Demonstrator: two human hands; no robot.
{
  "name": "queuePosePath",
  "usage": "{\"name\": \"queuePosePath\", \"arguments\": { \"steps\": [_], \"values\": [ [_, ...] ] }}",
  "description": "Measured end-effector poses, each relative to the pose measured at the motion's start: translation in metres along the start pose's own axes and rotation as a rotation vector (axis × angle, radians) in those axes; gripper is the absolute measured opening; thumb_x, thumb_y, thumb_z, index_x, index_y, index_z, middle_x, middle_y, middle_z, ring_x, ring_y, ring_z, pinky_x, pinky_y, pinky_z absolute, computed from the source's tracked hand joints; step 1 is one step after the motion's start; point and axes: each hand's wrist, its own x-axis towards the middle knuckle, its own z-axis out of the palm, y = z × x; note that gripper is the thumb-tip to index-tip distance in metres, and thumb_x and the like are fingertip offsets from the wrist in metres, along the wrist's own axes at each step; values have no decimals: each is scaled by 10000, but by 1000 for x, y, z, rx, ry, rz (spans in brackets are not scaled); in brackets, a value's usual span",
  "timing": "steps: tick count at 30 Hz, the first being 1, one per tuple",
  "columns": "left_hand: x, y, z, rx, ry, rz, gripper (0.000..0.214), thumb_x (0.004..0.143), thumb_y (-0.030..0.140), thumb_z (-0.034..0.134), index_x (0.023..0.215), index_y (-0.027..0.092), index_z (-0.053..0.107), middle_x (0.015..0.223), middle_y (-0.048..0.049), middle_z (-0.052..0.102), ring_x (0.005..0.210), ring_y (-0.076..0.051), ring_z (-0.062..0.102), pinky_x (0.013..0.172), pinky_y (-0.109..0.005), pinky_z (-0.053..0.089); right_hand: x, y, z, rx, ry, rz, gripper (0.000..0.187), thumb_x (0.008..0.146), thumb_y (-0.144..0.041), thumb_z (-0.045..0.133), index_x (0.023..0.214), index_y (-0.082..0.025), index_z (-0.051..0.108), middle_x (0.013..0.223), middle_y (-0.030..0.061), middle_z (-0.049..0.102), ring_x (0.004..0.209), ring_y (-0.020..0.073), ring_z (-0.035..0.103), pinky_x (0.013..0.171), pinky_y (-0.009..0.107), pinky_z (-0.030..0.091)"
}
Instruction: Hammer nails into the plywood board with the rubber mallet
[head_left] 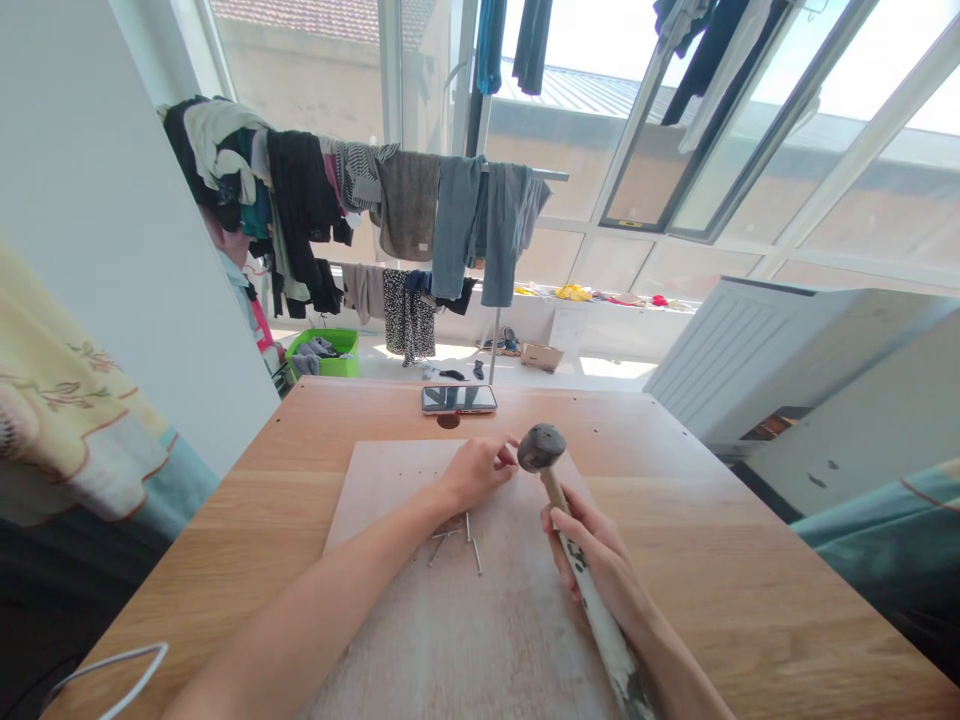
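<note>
My right hand [592, 545] is wrapped round the pale, worn handle of a hammer [541, 447], whose dark, blunt head is raised over the board. Close to the left of that head, my left hand [480, 472] rests at the board's far part with thumb and fingers pinched together. Whatever is between those fingertips is too small or hidden to make out. Several loose nails [478, 556] lie on the pale wooden board [450, 640], just below my left wrist. A few small dark spots mark the board beyond my left forearm.
The board lies on a wooden table [720, 560]. A phone [459, 400] lies at the table's far edge, by a dark round hole [448, 422]. A white cable [135, 680] crosses the near left corner. Beyond stand a laden clothes rack [409, 205] and a green basket [345, 350].
</note>
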Motion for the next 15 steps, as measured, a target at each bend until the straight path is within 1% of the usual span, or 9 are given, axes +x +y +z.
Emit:
{"name": "queuePosePath", "arguments": {
  "steps": [3,6,8,9,11,12,13,14,15],
  "values": [
    [1,-1,2,25,1,2,315,774,112,633,1074,189,688,847,-9,762,720,-156,677,721,-243,513,0,-1,-1,16,-86,-41,261,928,-502,557,921,-242,579,441,-98,474,300,73,378,305,174,317],
    [3,0,3,13,-20,20,331,777,111,623,1096,186,669,836,-6,742,725,-152,661,724,-241,508,1,-1,-1,2,-91,-47,241,932,-480,567,923,-240,581,440,-105,466,301,67,378,306,166,317],
    [2,4,-2,3,-39,23,331,790,137,621,1118,173,645,866,-20,721,751,-155,651,733,-244,506,1,1,-2,16,-84,-58,233,929,-472,574,922,-239,579,458,-105,470,306,64,379,308,165,320],
    [1,7,-8,25,-58,26,328,787,151,627,1114,167,636,906,-34,705,780,-161,645,741,-249,503,1,2,-3,31,-75,-65,230,926,-469,579,916,-240,576,466,-104,472,309,64,383,308,166,320],
    [-3,17,-25,147,-160,42,313,747,174,659,1060,174,641,985,-54,656,836,-182,624,741,-262,489,1,3,-5,53,-40,-65,235,912,-474,594,904,-240,574,453,-102,470,308,71,383,302,171,322],
    [-7,23,-35,233,-254,62,310,712,178,680,1021,188,651,1010,-55,628,853,-193,611,732,-267,477,1,3,-6,56,-17,-55,245,902,-482,601,902,-239,576,434,-101,468,305,75,378,299,175,321],
    [-10,30,-46,321,-377,77,298,682,193,702,977,211,665,995,-43,608,846,-203,596,704,-270,460,1,2,-6,55,5,-42,258,896,-495,602,898,-237,579,411,-100,465,296,78,366,294,178,318],
    [-14,36,-56,389,-482,78,299,649,209,726,942,232,677,959,-30,593,831,-210,584,680,-271,443,1,1,-7,55,24,-30,271,891,-507,600,895,-236,581,390,-98,463,291,81,358,291,181,314],
    [-18,41,-64,438,-559,78,301,625,222,746,919,247,687,924,-19,578,813,-212,573,660,-271,426,0,0,-7,54,40,-23,281,886,-518,599,894,-237,583,378,-95,466,288,84,356,287,182,310]
  ]
}}
